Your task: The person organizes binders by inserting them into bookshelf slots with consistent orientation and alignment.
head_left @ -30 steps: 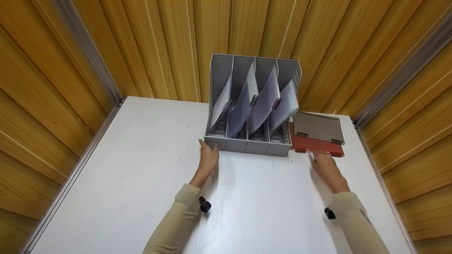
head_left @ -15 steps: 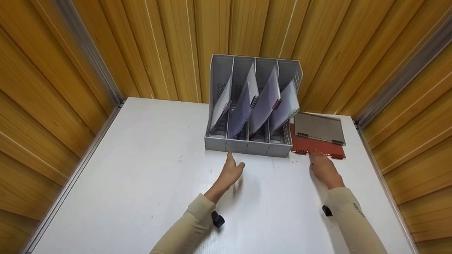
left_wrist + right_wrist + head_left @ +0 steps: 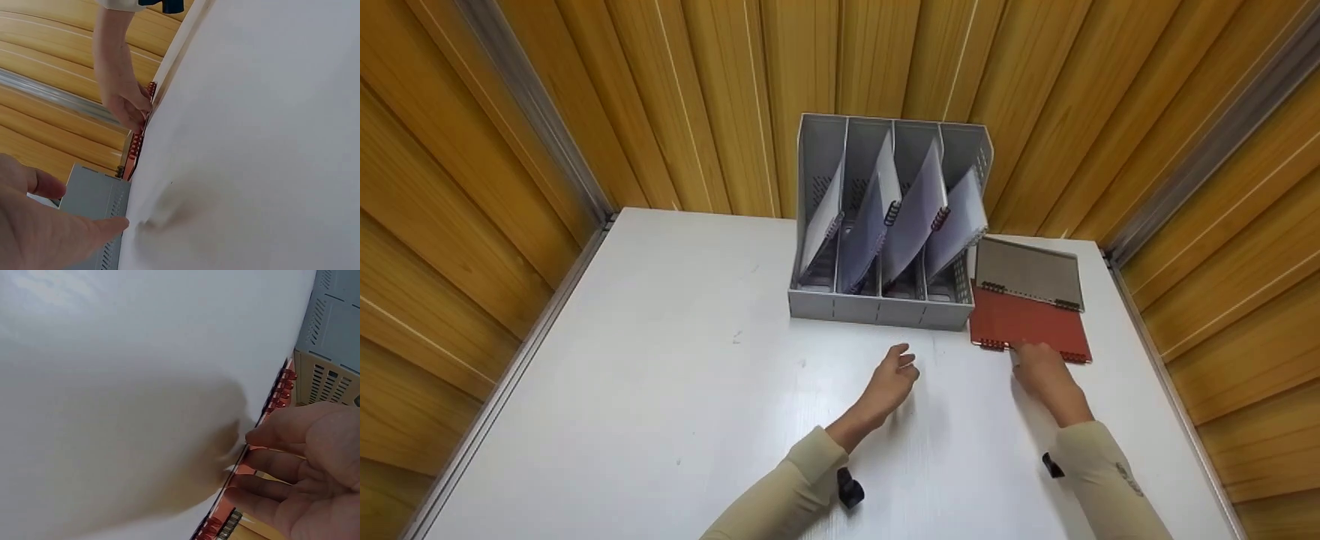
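My right hand [image 3: 1046, 381] pinches the front, coil-bound edge of a red spiral notebook [image 3: 1020, 319], thumb at the edge and fingers over the cover. The notebook lies at the right of the table, its back part under a grey-brown spiral notebook [image 3: 1027, 274]. My left hand [image 3: 889, 386] is in the air over the table, holding nothing, fingers loosely bent. It is in front of a grey file holder [image 3: 881, 310] and left of the red notebook. In the left wrist view, its thumb and a finger [image 3: 107, 228] overlap the holder's side.
Pale spiral notebooks [image 3: 915, 214] lean to one side in the holder's compartments. The holder stands toward the back of the white table [image 3: 675, 337], close to the wood-panelled wall [image 3: 727, 105]. Metal rails run along the table's left and right sides.
My left hand has let go of the holder's front left corner and moved right and toward me. My right hand has drawn the red notebook toward me, partly out from under the grey-brown one.
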Demonstrator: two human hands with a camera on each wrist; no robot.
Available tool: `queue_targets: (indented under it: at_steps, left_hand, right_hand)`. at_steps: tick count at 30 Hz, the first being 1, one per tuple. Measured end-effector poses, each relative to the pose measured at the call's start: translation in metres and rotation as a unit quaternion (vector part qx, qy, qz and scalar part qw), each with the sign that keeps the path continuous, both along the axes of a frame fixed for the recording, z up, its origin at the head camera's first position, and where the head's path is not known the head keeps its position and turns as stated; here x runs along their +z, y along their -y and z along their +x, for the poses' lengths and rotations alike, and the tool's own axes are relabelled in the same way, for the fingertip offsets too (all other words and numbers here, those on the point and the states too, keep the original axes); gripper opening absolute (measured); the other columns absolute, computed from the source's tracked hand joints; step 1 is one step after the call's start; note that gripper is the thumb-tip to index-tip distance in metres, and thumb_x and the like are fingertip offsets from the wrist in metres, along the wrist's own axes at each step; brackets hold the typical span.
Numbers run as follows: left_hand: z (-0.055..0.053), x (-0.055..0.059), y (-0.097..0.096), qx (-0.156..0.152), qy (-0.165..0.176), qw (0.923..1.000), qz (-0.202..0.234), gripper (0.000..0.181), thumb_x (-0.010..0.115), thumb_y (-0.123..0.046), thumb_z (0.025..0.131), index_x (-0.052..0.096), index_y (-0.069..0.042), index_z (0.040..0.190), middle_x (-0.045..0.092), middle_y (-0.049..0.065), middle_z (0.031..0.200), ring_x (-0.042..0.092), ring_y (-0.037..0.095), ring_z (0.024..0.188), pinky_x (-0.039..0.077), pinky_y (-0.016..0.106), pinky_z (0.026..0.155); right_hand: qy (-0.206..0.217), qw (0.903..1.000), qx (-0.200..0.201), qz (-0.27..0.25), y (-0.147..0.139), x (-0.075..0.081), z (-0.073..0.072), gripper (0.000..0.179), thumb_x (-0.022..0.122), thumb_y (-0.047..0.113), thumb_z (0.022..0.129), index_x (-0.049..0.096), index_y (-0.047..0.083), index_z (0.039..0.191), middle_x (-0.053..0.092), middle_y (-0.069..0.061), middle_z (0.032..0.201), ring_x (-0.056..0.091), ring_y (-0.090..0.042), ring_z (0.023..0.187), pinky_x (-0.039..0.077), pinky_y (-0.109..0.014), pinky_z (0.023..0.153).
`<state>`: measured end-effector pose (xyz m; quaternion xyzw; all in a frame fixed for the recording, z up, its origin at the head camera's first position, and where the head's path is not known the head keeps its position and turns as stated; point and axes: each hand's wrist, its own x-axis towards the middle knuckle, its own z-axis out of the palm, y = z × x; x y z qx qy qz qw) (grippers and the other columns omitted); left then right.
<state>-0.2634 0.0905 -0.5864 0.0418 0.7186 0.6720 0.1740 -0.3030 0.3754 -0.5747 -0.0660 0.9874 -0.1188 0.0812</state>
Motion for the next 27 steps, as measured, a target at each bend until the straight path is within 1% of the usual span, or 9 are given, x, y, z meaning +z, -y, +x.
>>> queue_targets:
  at_steps: [4, 7, 14, 18, 20, 22, 24, 25, 27]
  left_hand:
    - [0.004, -0.002, -0.011, 0.005, 0.017, 0.9996, 0.023, 0.053, 0.043, -0.016, 0.105, 0.033, 0.005, 0.153, 0.049, 0.022, 0.148, 0.049, 0.038, 0.137, 0.043, 0.048, 0.111]
    - [0.008, -0.004, -0.018, 0.011, 0.03, 0.9987, 0.038, 0.052, 0.046, -0.016, 0.104, 0.036, 0.006, 0.15, 0.053, 0.021, 0.144, 0.051, 0.036, 0.135, 0.044, 0.047, 0.11]
    - [0.015, -0.01, -0.031, 0.017, 0.069, 0.9936, 0.088, 0.055, 0.052, -0.014, 0.099, 0.038, 0.013, 0.146, 0.057, 0.025, 0.138, 0.058, 0.029, 0.126, 0.051, 0.039, 0.103]
    - [0.016, -0.012, -0.037, 0.03, 0.097, 0.9859, 0.133, 0.054, 0.051, -0.008, 0.1, 0.035, 0.017, 0.145, 0.062, 0.019, 0.122, 0.06, 0.018, 0.101, 0.054, 0.034, 0.091]
    - [0.017, -0.012, -0.04, 0.034, 0.103, 0.9831, 0.147, 0.054, 0.05, -0.005, 0.1, 0.033, 0.02, 0.145, 0.06, 0.012, 0.106, 0.054, 0.013, 0.087, 0.052, 0.029, 0.081]
    - [0.017, -0.012, -0.043, 0.037, 0.112, 0.9788, 0.167, 0.053, 0.048, -0.002, 0.1, 0.031, 0.021, 0.145, 0.054, 0.006, 0.093, 0.047, 0.01, 0.076, 0.047, 0.025, 0.071]
    - [0.017, -0.013, -0.045, 0.04, 0.123, 0.9723, 0.195, 0.052, 0.046, 0.001, 0.1, 0.03, 0.023, 0.144, 0.048, 0.003, 0.085, 0.042, 0.008, 0.07, 0.041, 0.021, 0.063]
    - [0.017, -0.013, -0.046, 0.042, 0.131, 0.9675, 0.212, 0.046, 0.045, 0.002, 0.1, 0.035, 0.022, 0.141, 0.046, 0.002, 0.083, 0.039, 0.007, 0.068, 0.038, 0.021, 0.06]
    - [0.016, -0.014, -0.046, 0.042, 0.153, 0.9554, 0.249, 0.028, 0.042, 0.005, 0.099, 0.047, 0.016, 0.124, 0.042, 0.001, 0.078, 0.035, 0.007, 0.066, 0.032, 0.021, 0.056]
  right_hand:
    - [0.027, 0.9996, -0.008, 0.003, 0.005, 0.008, 0.011, 0.013, 0.059, -0.003, 0.093, 0.066, -0.01, 0.101, 0.064, -0.025, 0.085, 0.057, -0.031, 0.074, 0.049, -0.042, 0.063]
    - [0.042, 0.9991, -0.012, -0.003, 0.011, 0.012, 0.018, 0.009, 0.059, -0.002, 0.092, 0.066, -0.007, 0.089, 0.06, -0.016, 0.076, 0.049, -0.027, 0.068, 0.044, -0.038, 0.06]
    - [0.008, 1.0, -0.002, 0.005, 0.037, 0.012, 0.039, 0.007, 0.063, -0.004, 0.087, 0.066, -0.006, 0.08, 0.061, -0.015, 0.072, 0.046, -0.023, 0.064, 0.044, -0.038, 0.057]
    - [-0.019, 0.9998, 0.004, 0.002, 0.052, 0.012, 0.052, 0.011, 0.063, -0.005, 0.088, 0.066, -0.006, 0.078, 0.056, -0.012, 0.065, 0.043, -0.02, 0.061, 0.041, -0.035, 0.054]
    - [-0.033, 0.9994, 0.009, 0.002, 0.058, 0.013, 0.057, 0.014, 0.064, -0.006, 0.088, 0.065, -0.005, 0.074, 0.052, -0.009, 0.061, 0.041, -0.018, 0.059, 0.039, -0.033, 0.052]
    - [-0.048, 0.9987, 0.016, 0.007, 0.063, 0.013, 0.06, 0.018, 0.064, -0.007, 0.088, 0.063, -0.004, 0.071, 0.05, -0.007, 0.059, 0.04, -0.017, 0.057, 0.037, -0.032, 0.051]
    - [-0.058, 0.998, 0.021, 0.012, 0.068, 0.013, 0.063, 0.02, 0.065, -0.007, 0.087, 0.061, -0.002, 0.068, 0.048, -0.007, 0.058, 0.04, -0.017, 0.056, 0.036, -0.032, 0.05]
    - [-0.062, 0.9977, 0.023, 0.017, 0.07, 0.013, 0.063, 0.02, 0.065, -0.007, 0.087, 0.061, -0.001, 0.068, 0.048, -0.007, 0.057, 0.04, -0.017, 0.056, 0.036, -0.032, 0.049]
    - [-0.069, 0.997, 0.025, 0.026, 0.074, 0.012, 0.065, 0.02, 0.065, -0.006, 0.086, 0.061, 0.0, 0.067, 0.048, -0.008, 0.058, 0.041, -0.018, 0.055, 0.038, -0.035, 0.048]
